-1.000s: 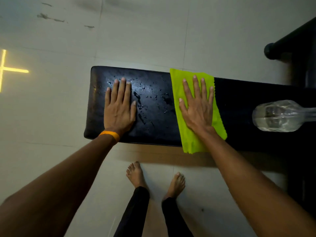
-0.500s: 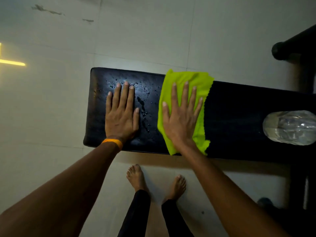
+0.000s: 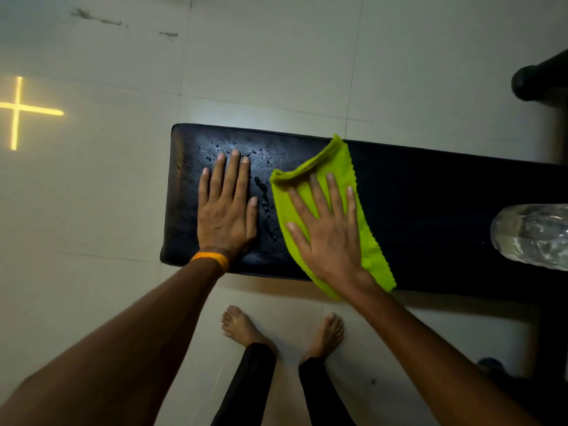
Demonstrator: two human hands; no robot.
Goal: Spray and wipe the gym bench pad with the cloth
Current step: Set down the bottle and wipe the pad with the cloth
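The black gym bench pad point(image 3: 430, 210) runs left to right across the floor, with water droplets on its left end. My left hand point(image 3: 226, 210), with an orange band at the wrist, lies flat on that wet end. My right hand point(image 3: 327, 232) presses flat with spread fingers on a lime-green cloth point(image 3: 365, 250) just right of the left hand. The cloth's far edge is folded over and its near end hangs past the pad's front edge. A clear plastic bottle point(image 3: 531, 235) lies on the pad at the far right.
Pale floor tiles surround the bench. My bare feet point(image 3: 242, 327) stand just in front of the pad. A dark padded bar end point(image 3: 534, 81) juts in at the top right. A yellow cross of light point(image 3: 17, 110) marks the floor at left.
My right hand has slid the green cloth leftward over the wet pad, close to my left hand, and the cloth's far edge has bunched and folded. The left hand stayed flat in place.
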